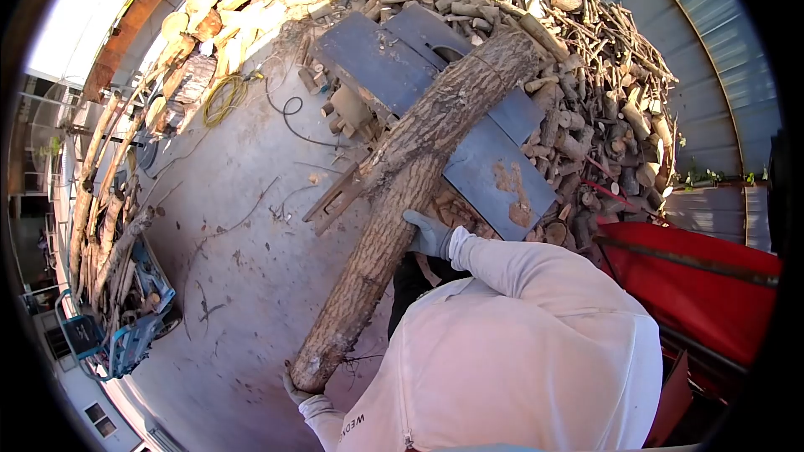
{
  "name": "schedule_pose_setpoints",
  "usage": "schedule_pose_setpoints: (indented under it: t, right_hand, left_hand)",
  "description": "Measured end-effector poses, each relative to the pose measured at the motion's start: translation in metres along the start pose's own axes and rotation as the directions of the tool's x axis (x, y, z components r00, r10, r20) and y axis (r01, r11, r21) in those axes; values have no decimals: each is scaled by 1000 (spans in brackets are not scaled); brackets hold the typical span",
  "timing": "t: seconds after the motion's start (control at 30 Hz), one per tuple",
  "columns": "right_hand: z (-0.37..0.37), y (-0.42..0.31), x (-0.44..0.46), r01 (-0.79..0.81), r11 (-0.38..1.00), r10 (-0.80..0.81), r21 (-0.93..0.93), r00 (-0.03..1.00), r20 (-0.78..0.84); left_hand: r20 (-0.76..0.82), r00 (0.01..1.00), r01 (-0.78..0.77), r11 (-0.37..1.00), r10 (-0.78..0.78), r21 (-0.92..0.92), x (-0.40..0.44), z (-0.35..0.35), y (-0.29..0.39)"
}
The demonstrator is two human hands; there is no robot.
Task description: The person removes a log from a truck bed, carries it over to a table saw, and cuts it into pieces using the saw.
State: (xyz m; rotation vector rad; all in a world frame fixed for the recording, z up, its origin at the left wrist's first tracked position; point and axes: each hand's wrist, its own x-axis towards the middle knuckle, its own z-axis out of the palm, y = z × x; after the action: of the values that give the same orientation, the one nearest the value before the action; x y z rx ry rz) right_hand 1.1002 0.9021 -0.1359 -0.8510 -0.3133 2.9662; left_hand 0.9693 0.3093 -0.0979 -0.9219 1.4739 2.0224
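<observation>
A long, thick log [435, 130] with rough bark slants from the lower left to the upper right, lying across a table of dark metal plates [368, 54]. A short stub of a branch juts from its left side. At the near end of the log, my left hand [296, 384] in a grey glove cups the cut end from below and outside; part of it is hidden. My right hand [430, 235], gloved too, grips the right side of the log near its middle, thumb side toward the bark.
A high pile of split wood and branches [620, 117] stands behind and to the right. Cut logs [201, 12] line the back left. A blue cart [138, 335] with long branches stands left. A yellow cord [224, 99] lies on the concrete; a red metal body [687, 276] is at my right.
</observation>
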Motion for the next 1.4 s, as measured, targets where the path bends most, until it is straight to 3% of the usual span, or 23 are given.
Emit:
schedule_pose_setpoints:
  t: [0.3, 0.53, 0.7, 0.77, 0.9, 1.0, 1.1, 1.17, 1.27, 1.4]
  right_hand:
    - [-14, 8, -2, -10, 1000, 9, 29, 1000, 19]
    - [-22, 8, -18, -45, 992, 44, 116, 999, 13]
    - [-25, 11, -28, -66, 986, 64, 150, 998, 15]
    - [-15, 3, -39, -120, 991, 121, 66, 993, -4]
    - [-18, 14, -42, -58, 992, 66, 113, 996, -62]
    - [-12, 4, -46, -140, 984, 143, 107, 990, -15]
    - [-9, 0, -49, -224, 970, 229, 98, 972, -46]
    - [-13, 10, -42, -87, 989, 87, 121, 996, 5]
    - [8, 4, -44, -77, 985, 83, 157, 996, -31]
    - [35, -4, -55, -50, 986, 59, 156, 997, -52]
  left_hand:
    - [-22, 1000, -10, 1000, 9, -10, -44, 37, 2]
    - [-13, 999, 37, 999, -37, -24, -52, 11, -12]
    - [-131, 991, 39, 999, -39, -5, -69, 6, -12]
    - [-114, 993, 42, 999, -41, 0, -75, 3, -11]
    - [-108, 992, 63, 998, -62, 9, -83, -3, -12]
    - [-87, 993, 84, 996, -84, -6, -85, -9, -11]
    - [-38, 999, 19, 1000, -19, 6, -80, -14, -9]
    - [1, 999, -41, 999, 41, 13, -85, -18, -9]
    - [-20, 993, -113, 991, 115, 68, -95, -4, 2]
    - [72, 989, -135, 990, 131, 48, -87, -5, 19]
